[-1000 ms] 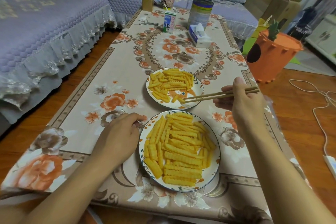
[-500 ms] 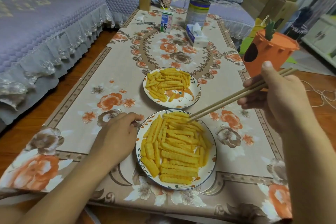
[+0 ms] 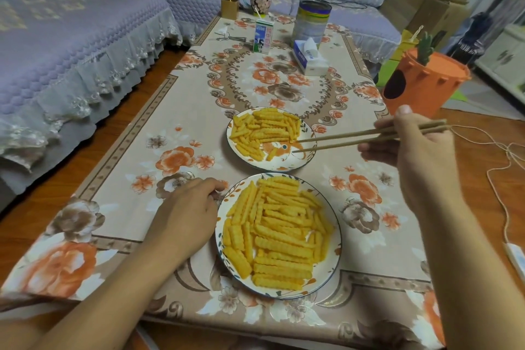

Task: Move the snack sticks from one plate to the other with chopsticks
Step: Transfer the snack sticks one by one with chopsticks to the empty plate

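Two white patterned plates lie on the flowered tablecloth. The near plate (image 3: pixel 331 260) is heaped with yellow crinkle snack sticks (image 3: pixel 279 236). On the far plate (image 3: pixel 305 155) a smaller pile of sticks (image 3: pixel 262 131) covers the left and back. My right hand (image 3: pixel 412 148) holds a pair of wooden chopsticks (image 3: pixel 355 138) whose tips are spread apart over the far plate's right side, with no stick between them. My left hand (image 3: pixel 187 210) rests on the cloth with curled fingers, its fingertips at the near plate's left rim.
At the table's far end stand a milk carton (image 3: pixel 262 37), a tin can (image 3: pixel 312 20), a tissue pack (image 3: pixel 309 58), a mug (image 3: pixel 260 1) and a small gold box (image 3: pixel 229 7). An orange carrot-shaped bin (image 3: pixel 420 85) stands right of the table. White cables (image 3: pixel 500 173) lie on the floor.
The chopsticks went from the far plate to the near plate's back edge, then returned over the far plate with tips spread. My left hand stayed by the near plate.
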Motion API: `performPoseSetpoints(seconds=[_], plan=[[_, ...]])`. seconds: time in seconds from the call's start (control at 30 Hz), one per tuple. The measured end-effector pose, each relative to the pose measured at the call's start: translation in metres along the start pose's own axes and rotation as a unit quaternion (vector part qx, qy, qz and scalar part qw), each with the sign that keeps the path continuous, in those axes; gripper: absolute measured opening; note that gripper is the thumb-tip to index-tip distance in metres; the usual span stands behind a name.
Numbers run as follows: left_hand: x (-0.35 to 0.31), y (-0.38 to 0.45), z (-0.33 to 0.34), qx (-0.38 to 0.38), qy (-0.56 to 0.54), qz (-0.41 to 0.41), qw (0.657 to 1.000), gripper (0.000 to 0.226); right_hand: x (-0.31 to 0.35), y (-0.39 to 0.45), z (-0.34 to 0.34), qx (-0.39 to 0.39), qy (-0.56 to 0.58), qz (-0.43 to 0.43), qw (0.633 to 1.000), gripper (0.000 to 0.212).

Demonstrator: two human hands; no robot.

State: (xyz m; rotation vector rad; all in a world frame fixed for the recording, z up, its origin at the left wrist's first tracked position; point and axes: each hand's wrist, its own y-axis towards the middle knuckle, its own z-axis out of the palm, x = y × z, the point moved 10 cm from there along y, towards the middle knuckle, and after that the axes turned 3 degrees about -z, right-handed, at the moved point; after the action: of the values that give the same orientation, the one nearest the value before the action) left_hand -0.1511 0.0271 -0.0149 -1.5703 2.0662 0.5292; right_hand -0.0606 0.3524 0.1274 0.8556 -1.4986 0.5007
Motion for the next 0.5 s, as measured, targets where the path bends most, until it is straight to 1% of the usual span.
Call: performPoseSetpoints(seconds=[0.1,0.2,0.27,0.37,0.43,0.5], plan=[[0.000,0.000,0.000,-0.001,-0.005,0.000,1.000,0.038,-0.019,-0.003,0.023,0.025,0.009,0.004,1.000,0.041],[0.000,-0.001,-0.001,-0.002,-0.009,0.000,1.000,0.039,-0.032,-0.009,0.037,0.008,0.016,-0.003,1.000,0.044],[0.000,-0.001,-0.001,0.000,-0.009,0.000,1.000,0.039,-0.033,-0.015,0.041,-0.020,0.011,-0.028,0.999,0.042],[0.000,0.000,-0.001,0.003,-0.012,0.000,1.000,0.039,-0.029,-0.026,0.049,-0.048,0.000,-0.074,0.996,0.031],[0.000,0.000,-0.001,0.003,-0.012,0.000,1.000,0.039,-0.028,-0.031,0.060,-0.035,-0.024,-0.104,0.994,0.027],[-0.001,-0.001,-0.001,0.003,-0.011,0.001,1.000,0.040,-0.030,-0.034,0.070,-0.011,-0.058,-0.127,0.990,0.032]])
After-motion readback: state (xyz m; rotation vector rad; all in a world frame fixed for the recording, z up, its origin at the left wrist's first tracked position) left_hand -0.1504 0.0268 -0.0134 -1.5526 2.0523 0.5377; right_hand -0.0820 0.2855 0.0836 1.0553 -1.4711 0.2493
